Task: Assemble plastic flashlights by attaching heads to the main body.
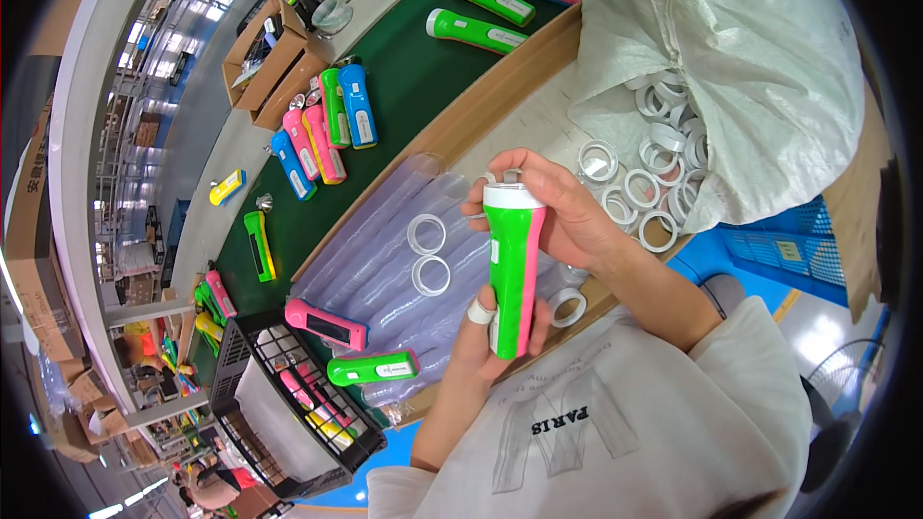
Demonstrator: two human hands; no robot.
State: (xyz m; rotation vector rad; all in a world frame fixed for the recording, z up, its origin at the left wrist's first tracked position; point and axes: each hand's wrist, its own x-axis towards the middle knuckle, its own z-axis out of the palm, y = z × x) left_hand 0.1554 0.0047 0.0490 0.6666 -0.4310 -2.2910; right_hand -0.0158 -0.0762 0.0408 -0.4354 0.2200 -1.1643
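Head view: flashlight (515, 274) near-vertical, white end (512, 197) uppermost.

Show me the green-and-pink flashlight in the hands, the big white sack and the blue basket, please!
Green-and-pink flashlight (507, 274), head view: on its green body.
White sack (740, 67), head view: on its creased side.
Blue basket (760, 244), head view: on its mesh wall.

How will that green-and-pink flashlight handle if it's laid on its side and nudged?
The green-and-pink flashlight is probably stiff: its body looks straight between the left hand and right hand. Nudged sideways, it may roll in an arc, being rounded and wider at the white collar. Its glossy shell might be slightly slippery to grip.
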